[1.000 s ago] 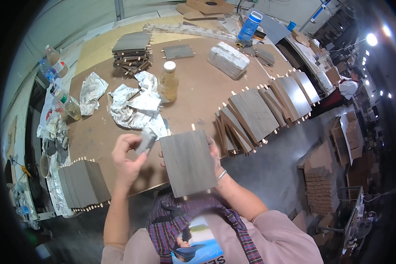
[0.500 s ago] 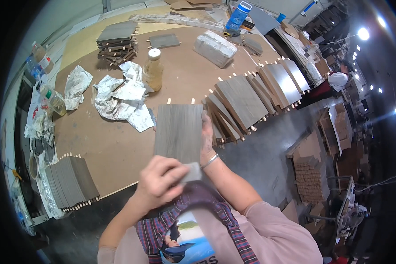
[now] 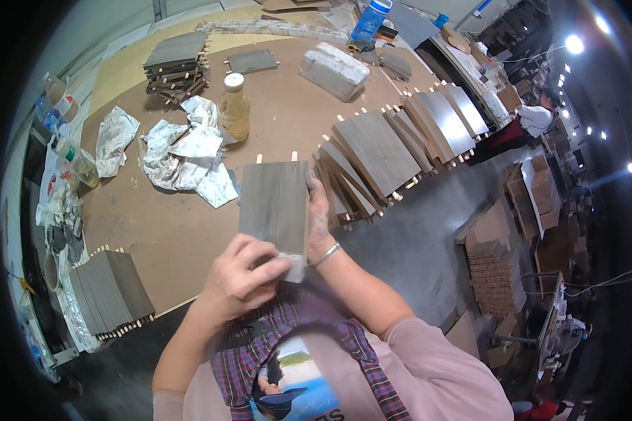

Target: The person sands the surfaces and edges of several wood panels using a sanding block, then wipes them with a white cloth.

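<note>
Grey wood panel (image 3: pixel 274 203) is being held upright over the tabletop (image 3: pixel 182 231) edge by the right hand (image 3: pixel 319 217), fingers curled behind its right side. A pale pad (image 3: pixel 293 265) is being pinched by the left hand (image 3: pixel 242 277) fingers at the panel's lower corner; a second ago it was near the top, so wiping is judged nearly across.

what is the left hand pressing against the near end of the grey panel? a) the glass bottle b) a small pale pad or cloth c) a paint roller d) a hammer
b: the left hand pinches a small pale pad against the near end of the grey panel, which the right hand steadies from the side; the bottle stands untouched farther back on the table.
</note>
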The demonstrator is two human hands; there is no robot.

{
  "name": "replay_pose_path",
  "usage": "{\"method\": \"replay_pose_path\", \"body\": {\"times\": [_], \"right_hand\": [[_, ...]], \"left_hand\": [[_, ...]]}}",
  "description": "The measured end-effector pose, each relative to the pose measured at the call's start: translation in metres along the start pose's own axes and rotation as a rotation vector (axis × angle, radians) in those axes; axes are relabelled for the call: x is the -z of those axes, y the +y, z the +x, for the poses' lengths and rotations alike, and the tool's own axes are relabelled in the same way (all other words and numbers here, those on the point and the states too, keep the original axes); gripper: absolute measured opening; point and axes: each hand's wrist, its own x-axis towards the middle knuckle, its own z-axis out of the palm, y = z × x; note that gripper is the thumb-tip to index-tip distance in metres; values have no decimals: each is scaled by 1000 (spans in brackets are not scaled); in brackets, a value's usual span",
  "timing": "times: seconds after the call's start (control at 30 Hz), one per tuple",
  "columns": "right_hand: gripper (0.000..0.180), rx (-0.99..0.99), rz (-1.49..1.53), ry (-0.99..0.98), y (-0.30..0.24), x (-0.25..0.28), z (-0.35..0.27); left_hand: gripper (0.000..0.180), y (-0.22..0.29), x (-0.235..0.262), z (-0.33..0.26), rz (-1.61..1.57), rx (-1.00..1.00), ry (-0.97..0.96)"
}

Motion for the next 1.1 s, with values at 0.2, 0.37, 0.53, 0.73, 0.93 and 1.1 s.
{"method": "replay_pose_path", "body": {"times": [0.2,0.37,0.53,0.73,0.93,1.1], "right_hand": [[43,57,-76,145,-7,6,2],[77,252,-279,380,2,-3,18],[87,368,-451,363,0,-31,13],[85,469,-489,407,-5,-48,15],[87,462,-584,401,5,-47,22],[83,487,-690,334,1,-54,12]], "left_hand": [[46,-26,19,-47,174,230,139],[52,7,10,-28,51,121,199],[55,9,2,-25,122,164,178],[53,3,-2,-64,93,229,26],[48,14,-5,-27,145,217,81],[49,11,-2,-34,98,196,186]]}}
